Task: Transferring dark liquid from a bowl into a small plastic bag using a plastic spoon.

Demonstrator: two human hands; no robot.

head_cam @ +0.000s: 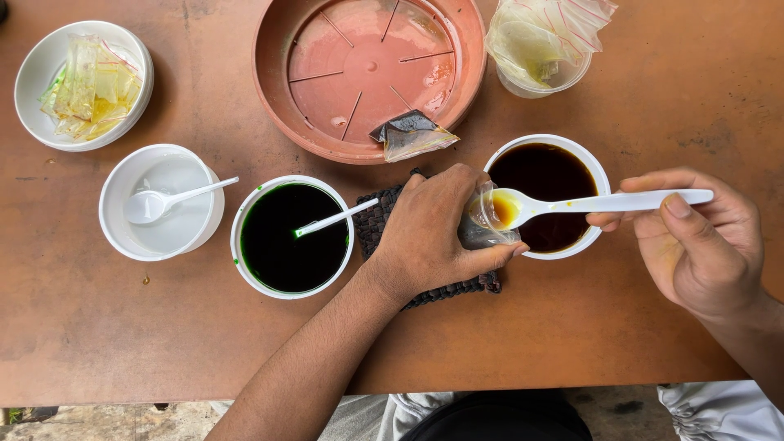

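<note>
Two hands work over the brown-liquid bowl [545,163]: left hand [433,233] pinches a clear pouch [482,224] open, right hand [702,241] pinches a white spoon [588,203] at its mouth.

A small clear plastic pouch [488,224] is held open-mouthed over the rim of the white bowl of dark brown liquid [545,196], at its nine o'clock. A white plastic spoon [572,203], carrying amber liquid, lies level across the bowl, its tip at the pouch's mouth.

The small clear plastic pouch [483,222] is largely hidden inside the left hand [433,229]. The dark woven mat [377,222] is mostly covered by that hand. The terracotta plastic saucer [278,106] is cut off at the table's far edge.
</note>
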